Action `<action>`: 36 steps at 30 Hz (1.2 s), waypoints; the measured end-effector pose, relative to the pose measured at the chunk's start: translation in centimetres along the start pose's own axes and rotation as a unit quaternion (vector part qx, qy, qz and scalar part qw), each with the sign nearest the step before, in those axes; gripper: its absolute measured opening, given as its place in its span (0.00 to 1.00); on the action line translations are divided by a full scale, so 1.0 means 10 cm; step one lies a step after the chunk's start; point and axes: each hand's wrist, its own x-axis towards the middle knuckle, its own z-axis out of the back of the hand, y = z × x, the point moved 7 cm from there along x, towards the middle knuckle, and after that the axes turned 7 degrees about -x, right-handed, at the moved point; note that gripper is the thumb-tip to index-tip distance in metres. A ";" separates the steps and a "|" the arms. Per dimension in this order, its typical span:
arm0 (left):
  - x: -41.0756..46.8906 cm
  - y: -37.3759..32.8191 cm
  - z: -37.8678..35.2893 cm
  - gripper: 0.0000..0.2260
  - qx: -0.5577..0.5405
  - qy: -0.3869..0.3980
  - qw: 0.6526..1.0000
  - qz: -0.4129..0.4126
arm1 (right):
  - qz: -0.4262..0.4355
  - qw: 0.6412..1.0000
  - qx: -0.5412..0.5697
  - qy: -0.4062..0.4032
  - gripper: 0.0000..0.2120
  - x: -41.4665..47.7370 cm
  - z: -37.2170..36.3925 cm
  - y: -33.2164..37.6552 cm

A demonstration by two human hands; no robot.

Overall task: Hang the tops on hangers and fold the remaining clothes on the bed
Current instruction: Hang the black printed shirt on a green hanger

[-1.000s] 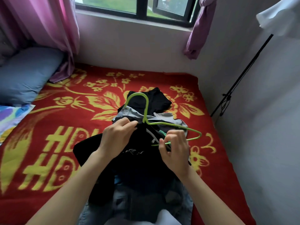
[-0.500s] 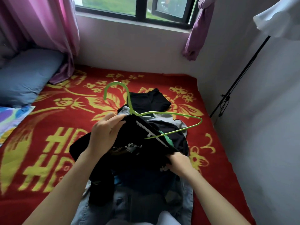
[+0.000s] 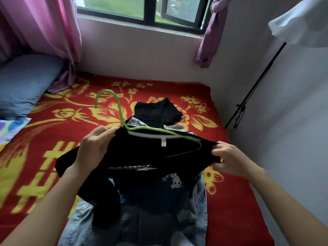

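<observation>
Black T-shirt [image 3: 134,157] is held up over the clothes pile near the front of the bed [image 3: 53,157], its shoulders raised and its lower part draping onto the pile. Green hanger [image 3: 156,130] sits in the neck opening: the hook stands out past the white-lined collar toward the window, and one arm runs along under the collar toward the right shoulder. Left hand [image 3: 94,146] grips the fabric at the left shoulder, just beside the hanger's neck, fingers [image 3: 104,130] curled over the cloth; judged purpose is to pin shirt and hanger together there. Right hand [image 3: 229,157] pinches the right shoulder edge and holds it outward, probably to stretch the fabric over the hanger's right end. Whether that end is fully seated in the shoulder cannot be told. Step judged: dressing this top onto its hanger, nearly done. Under the shirt lie a dark blue printed garment [image 3: 159,192] and a light denim garment [image 3: 200,201]; black shorts [image 3: 156,110] lie beyond, toward the wall. All three are unfolded, so most of the task remains. Risk noted: the collar may slip off the left arm if the right-hand stretch is uneven.
</observation>
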 end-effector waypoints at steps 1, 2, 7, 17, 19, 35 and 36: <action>0.03 0.00 0.02 0.12 0.010 -0.016 1.000 0.007 | 0.000 1.000 0.014 0.019 0.11 0.00 -0.02 0.02; 0.05 0.01 0.04 0.12 0.021 -0.028 0.999 0.014 | -0.003 0.999 0.023 0.038 0.10 0.01 -0.05 0.04; 0.05 0.06 -0.03 0.15 -0.070 -0.033 0.997 0.021 | -0.012 0.998 0.016 0.058 0.07 0.06 -0.12 0.05; -0.04 -0.26 -0.36 0.11 0.089 0.043 0.991 -0.095 | 0.039 0.991 0.099 -0.081 0.09 0.37 0.31 0.54; 0.03 -0.31 -0.39 0.11 0.102 0.009 0.992 -0.068 | 0.047 0.992 0.082 -0.087 0.08 0.48 0.33 0.65; 1.23 -0.71 0.67 0.12 0.033 -0.126 0.990 -0.055 | -0.007 0.986 -0.055 -0.158 0.15 1.35 1.90 0.67; 1.31 -0.69 0.72 0.12 0.034 -0.122 0.991 -0.050 | -0.011 0.985 -0.042 -0.164 0.16 1.39 1.99 0.61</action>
